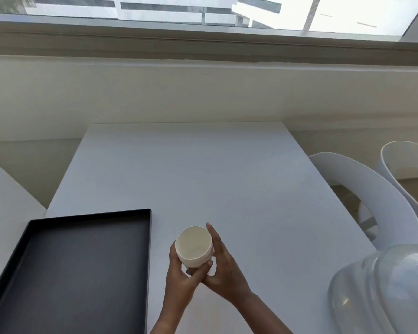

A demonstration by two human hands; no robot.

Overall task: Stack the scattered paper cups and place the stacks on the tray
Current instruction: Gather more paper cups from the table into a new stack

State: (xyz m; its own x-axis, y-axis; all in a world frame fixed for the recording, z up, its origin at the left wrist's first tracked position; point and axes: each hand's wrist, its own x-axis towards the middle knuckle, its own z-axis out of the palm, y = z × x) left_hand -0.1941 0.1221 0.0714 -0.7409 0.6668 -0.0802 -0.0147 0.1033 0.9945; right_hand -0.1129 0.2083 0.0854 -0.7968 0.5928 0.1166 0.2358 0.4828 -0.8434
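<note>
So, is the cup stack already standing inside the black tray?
No, the left hand and right hand hold the cup stack over the table, right of the black tray.

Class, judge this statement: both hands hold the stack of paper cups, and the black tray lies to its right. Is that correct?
No. The head view shows the black tray to the left of the stack of paper cups, not its right. The left hand and right hand both hold it.
</note>
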